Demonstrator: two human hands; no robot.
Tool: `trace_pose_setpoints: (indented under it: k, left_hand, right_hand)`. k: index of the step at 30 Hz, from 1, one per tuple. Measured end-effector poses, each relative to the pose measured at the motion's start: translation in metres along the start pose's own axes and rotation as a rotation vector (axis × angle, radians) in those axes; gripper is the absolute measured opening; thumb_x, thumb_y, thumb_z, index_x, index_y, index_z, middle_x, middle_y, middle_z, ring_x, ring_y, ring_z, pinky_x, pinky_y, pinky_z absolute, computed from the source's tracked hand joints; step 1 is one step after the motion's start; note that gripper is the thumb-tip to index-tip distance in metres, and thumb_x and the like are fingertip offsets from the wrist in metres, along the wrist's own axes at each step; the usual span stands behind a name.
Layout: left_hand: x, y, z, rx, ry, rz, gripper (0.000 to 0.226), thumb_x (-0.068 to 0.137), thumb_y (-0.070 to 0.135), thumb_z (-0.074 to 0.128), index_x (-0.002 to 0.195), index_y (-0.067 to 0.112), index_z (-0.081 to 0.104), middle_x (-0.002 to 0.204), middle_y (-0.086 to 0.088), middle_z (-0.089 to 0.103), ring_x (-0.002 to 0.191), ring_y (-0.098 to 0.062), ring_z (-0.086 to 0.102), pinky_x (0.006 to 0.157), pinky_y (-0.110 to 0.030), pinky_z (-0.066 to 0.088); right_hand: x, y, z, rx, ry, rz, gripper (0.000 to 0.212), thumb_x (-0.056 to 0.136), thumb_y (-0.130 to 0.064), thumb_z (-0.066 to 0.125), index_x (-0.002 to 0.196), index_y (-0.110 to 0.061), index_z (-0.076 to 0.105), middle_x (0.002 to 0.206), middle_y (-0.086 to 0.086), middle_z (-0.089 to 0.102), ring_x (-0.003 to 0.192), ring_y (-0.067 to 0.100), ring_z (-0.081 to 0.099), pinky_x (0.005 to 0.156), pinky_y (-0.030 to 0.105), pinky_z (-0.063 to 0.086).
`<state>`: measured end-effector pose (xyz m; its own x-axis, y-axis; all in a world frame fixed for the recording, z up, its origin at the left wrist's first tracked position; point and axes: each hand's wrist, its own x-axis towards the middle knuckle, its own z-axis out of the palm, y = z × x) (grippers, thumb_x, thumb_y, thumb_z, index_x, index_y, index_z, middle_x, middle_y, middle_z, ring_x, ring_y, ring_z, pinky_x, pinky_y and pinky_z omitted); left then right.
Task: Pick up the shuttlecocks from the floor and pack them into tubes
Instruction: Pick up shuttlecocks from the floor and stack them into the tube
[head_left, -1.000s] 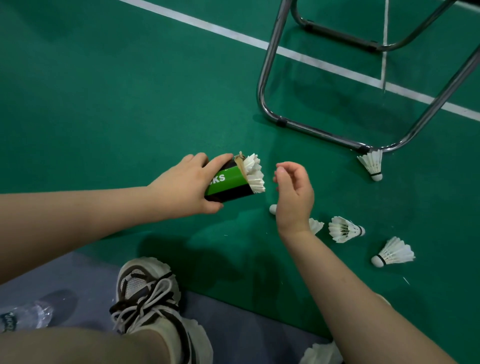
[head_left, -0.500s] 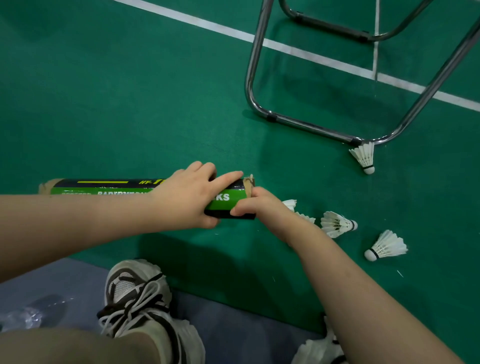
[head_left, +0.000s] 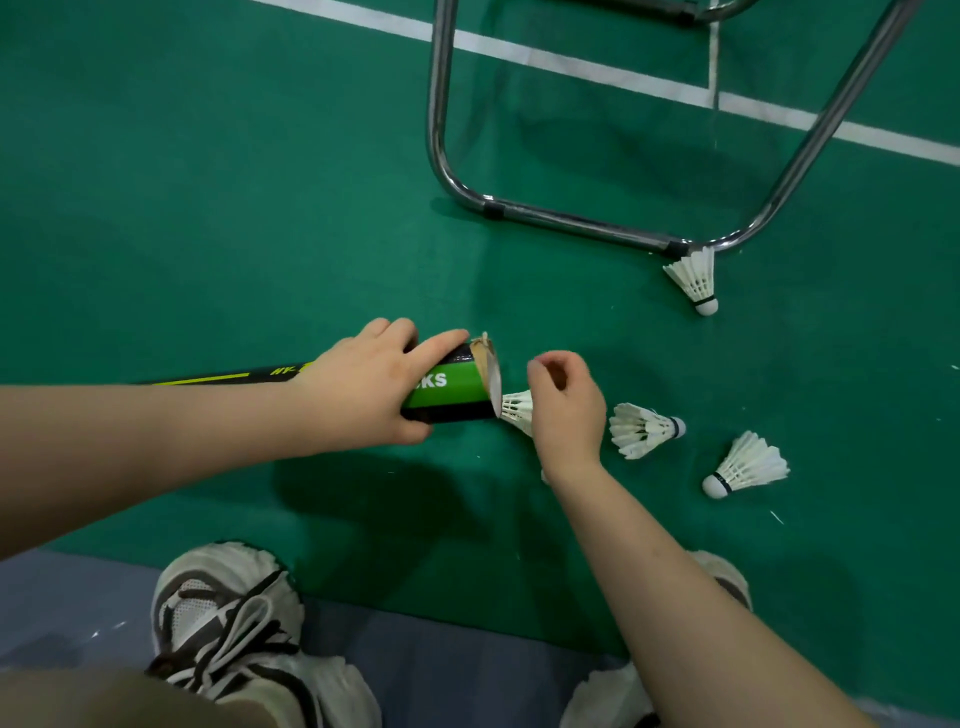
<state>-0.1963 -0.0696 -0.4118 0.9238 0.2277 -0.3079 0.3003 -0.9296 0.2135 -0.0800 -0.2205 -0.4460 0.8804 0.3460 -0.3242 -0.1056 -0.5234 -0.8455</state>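
My left hand (head_left: 374, 384) grips a green and black shuttlecock tube (head_left: 454, 387) near its open, frayed end, which points right; the tube lies low over the green floor. No feathers stick out of the opening. My right hand (head_left: 563, 410) hovers just right of the opening with loosely curled fingers and holds nothing. Under it a white shuttlecock (head_left: 517, 410) lies on the floor, partly hidden by the hand. Two more shuttlecocks (head_left: 644, 428) (head_left: 748, 465) lie to the right, and another shuttlecock (head_left: 693, 278) rests against the chair frame.
A chrome tubular chair frame (head_left: 571, 221) stands on the court behind the hands, crossing white court lines (head_left: 571, 60). My two white sneakers (head_left: 234, 634) (head_left: 727, 577) stand on the grey strip and the green edge at the bottom.
My right hand pushed the protruding shuttlecock into the tube's opening and has drawn back to the right. The tube's end has tipped slightly up.
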Motion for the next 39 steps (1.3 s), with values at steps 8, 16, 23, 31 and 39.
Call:
trace_pose_setpoints:
  k: [8, 16, 23, 31, 39]
  left_hand:
    - [0.005, -0.005, 0.008, -0.021, -0.02, -0.018, 0.094, 0.072, 0.051, 0.063, 0.146, 0.032, 0.009, 0.111, -0.005, 0.041, 0.104, -0.025, 0.04, 0.092, -0.043, 0.042]
    - [0.004, -0.016, 0.01, -0.037, -0.03, -0.059, 0.092, 0.072, 0.049, 0.065, 0.145, 0.032, 0.011, 0.108, -0.006, 0.042, 0.101, -0.026, 0.04, 0.089, -0.043, 0.044]
    - [0.007, -0.016, 0.004, -0.061, -0.006, -0.074, 0.093, 0.072, 0.048, 0.065, 0.145, 0.032, 0.011, 0.107, -0.006, 0.041, 0.102, -0.026, 0.041, 0.09, -0.041, 0.043]
    - [-0.002, -0.018, 0.001, -0.085, 0.001, -0.087, 0.095, 0.071, 0.049, 0.066, 0.145, 0.032, 0.01, 0.109, -0.006, 0.041, 0.104, -0.026, 0.041, 0.091, -0.042, 0.043]
    - [-0.007, -0.016, -0.002, -0.018, 0.079, 0.04, 0.093, 0.069, 0.047, 0.068, 0.135, 0.036, 0.004, 0.105, -0.01, 0.046, 0.095, -0.03, 0.045, 0.083, -0.048, 0.048]
  right_hand:
    - [0.021, 0.029, 0.003, -0.711, -0.123, 0.105, 0.048, 0.087, -0.032, 0.049, 0.131, -0.019, 0.037, 0.115, 0.007, 0.062, 0.114, 0.029, 0.049, 0.104, 0.042, 0.027]
    - [0.031, 0.014, -0.009, -0.036, 0.085, -0.03, 0.018, 0.089, -0.013, 0.047, 0.103, -0.024, 0.05, 0.076, -0.008, 0.058, 0.065, 0.012, 0.05, 0.065, 0.028, 0.039]
    - [0.005, -0.009, 0.002, 0.252, -0.02, -0.227, 0.028, 0.09, -0.004, 0.05, 0.087, -0.032, 0.049, 0.068, -0.013, 0.055, 0.062, -0.007, 0.05, 0.065, 0.012, 0.038]
    - [-0.005, -0.028, 0.009, 0.38, -0.446, -0.089, 0.016, 0.096, -0.012, 0.046, 0.09, -0.018, 0.06, 0.084, -0.004, 0.062, 0.075, -0.004, 0.056, 0.076, 0.012, 0.043]
    - [-0.008, -0.043, 0.004, 0.336, -0.905, 0.057, 0.027, 0.068, -0.017, 0.058, 0.094, -0.018, 0.064, 0.093, 0.002, 0.063, 0.09, 0.014, 0.057, 0.092, 0.027, 0.042]
